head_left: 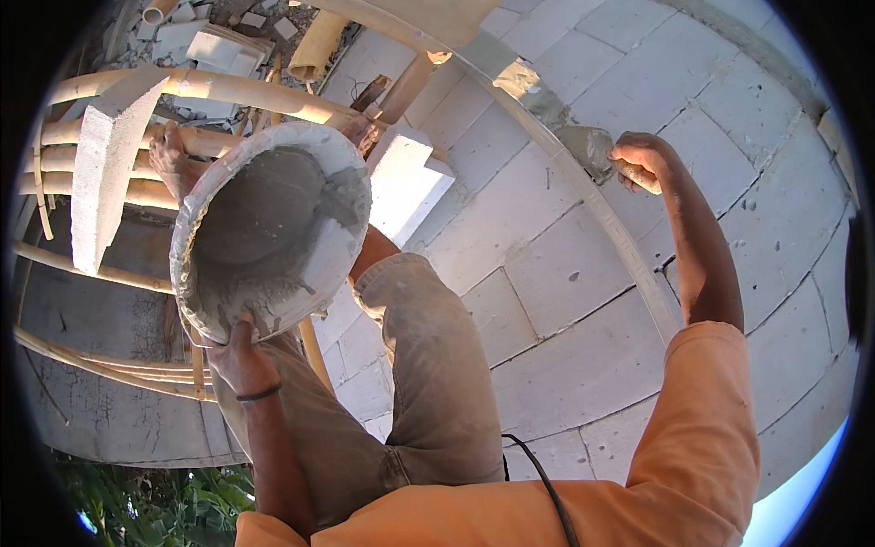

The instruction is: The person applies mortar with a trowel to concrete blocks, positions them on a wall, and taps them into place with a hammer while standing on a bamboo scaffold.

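My left hand [241, 361] grips the near rim of a white bucket [339, 248], thumb over the edge. Wet grey mortar [260, 214] lies inside the bucket and smears its wall. Out to the right, my right hand [645, 160] is closed round the handle of a trowel [588, 151]. The trowel's blade is coated with grey mortar and is close against the wall of pale blocks [583, 292]. A long pale strip [597, 205] runs down the wall just beside the blade; whether they touch I cannot tell.
Bamboo poles [219, 87] form a scaffold at the left, with my bare foot [171, 162] on them. A white block [108, 173] leans across the poles; another white block [401, 187] lies beyond the bucket. Rubble [205, 46] lies below. Green plants [164, 506] show at the lower left.
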`<move>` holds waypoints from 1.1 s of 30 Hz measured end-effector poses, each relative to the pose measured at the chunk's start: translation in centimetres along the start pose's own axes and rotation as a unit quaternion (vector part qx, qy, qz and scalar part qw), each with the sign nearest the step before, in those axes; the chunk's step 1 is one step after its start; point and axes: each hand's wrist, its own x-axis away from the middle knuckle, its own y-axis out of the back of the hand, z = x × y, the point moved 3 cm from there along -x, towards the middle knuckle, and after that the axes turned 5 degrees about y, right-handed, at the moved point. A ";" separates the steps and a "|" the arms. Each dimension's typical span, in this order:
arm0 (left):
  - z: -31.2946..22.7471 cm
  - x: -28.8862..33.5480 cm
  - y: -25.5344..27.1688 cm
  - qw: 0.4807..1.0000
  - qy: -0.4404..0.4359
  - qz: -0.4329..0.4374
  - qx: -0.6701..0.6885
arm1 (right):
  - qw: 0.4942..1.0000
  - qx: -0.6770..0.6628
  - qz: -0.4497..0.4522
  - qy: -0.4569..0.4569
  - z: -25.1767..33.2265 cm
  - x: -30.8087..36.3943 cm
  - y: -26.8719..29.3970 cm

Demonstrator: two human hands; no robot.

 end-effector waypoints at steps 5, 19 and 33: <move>0.3 0.0 0.4 1.000 0.007 0.003 -0.002 | 0.979 -0.039 0.051 -0.192 -1.2 -1.4 2.4; -3.6 -1.1 -1.9 0.990 -0.074 0.111 0.041 | 0.985 -0.012 0.048 0.163 9.2 25.3 -3.2; -13.6 0.7 -3.5 0.958 -0.202 0.174 -0.103 | 0.930 -0.017 -0.049 0.364 17.7 21.1 -19.6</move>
